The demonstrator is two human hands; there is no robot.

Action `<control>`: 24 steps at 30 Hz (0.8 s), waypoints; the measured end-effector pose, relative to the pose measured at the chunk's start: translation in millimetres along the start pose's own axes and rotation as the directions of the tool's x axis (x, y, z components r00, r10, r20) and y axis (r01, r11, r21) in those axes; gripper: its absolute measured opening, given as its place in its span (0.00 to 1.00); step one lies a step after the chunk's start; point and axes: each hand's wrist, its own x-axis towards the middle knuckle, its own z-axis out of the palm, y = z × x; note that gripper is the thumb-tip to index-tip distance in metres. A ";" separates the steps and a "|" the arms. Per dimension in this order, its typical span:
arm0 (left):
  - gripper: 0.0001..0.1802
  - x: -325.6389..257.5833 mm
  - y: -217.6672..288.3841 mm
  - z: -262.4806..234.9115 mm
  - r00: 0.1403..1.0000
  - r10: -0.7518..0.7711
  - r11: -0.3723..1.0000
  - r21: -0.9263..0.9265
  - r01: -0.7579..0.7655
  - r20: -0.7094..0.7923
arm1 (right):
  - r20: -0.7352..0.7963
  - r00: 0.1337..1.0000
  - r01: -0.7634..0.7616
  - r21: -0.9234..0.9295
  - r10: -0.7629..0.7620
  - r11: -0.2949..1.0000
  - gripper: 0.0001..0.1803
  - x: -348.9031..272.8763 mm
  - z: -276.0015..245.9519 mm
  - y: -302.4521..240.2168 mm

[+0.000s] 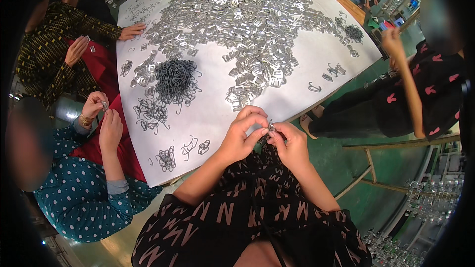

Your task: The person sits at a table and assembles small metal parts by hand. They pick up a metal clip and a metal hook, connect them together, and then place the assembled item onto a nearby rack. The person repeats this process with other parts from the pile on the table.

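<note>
A big heap of silver metal clips (237, 24) is sprawling across the white surface (208, 118), and a dark tangle of wire hooks (174, 80) is sitting just beside it.

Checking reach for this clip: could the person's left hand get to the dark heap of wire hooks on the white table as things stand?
Probably yes. The left hand is busy pinching a small metal piece with the right hand, but only bare white table and a few loose hooks lie between it and the dark heap.
</note>
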 end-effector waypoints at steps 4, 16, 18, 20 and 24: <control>0.04 1.7 -2.1 2.1 0.999 -0.025 0.998 -0.066 0.024 -0.025 | 0.027 1.000 -0.002 -0.026 0.003 1.000 0.04 -1.9 -1.4 2.2; 0.02 -11.9 9.6 13.4 0.992 -0.071 0.989 -0.124 0.084 0.108 | -0.078 0.962 0.158 -0.624 -0.262 0.765 0.17 84.9 -0.8 99.2; 0.02 -12.4 8.3 16.6 0.991 -0.078 0.992 -0.088 0.088 0.109 | -0.040 0.973 0.143 -0.670 -0.228 0.728 0.18 106.3 6.7 119.2; 0.02 -14.9 5.0 14.7 0.993 -0.069 0.994 -0.078 0.077 0.101 | -0.009 0.978 0.139 -0.715 -0.208 0.685 0.16 116.6 15.0 125.0; 0.03 -13.9 7.8 15.8 0.990 -0.101 0.990 -0.086 0.110 0.100 | -0.063 0.985 0.075 -0.676 -0.159 0.733 0.15 118.1 9.4 104.1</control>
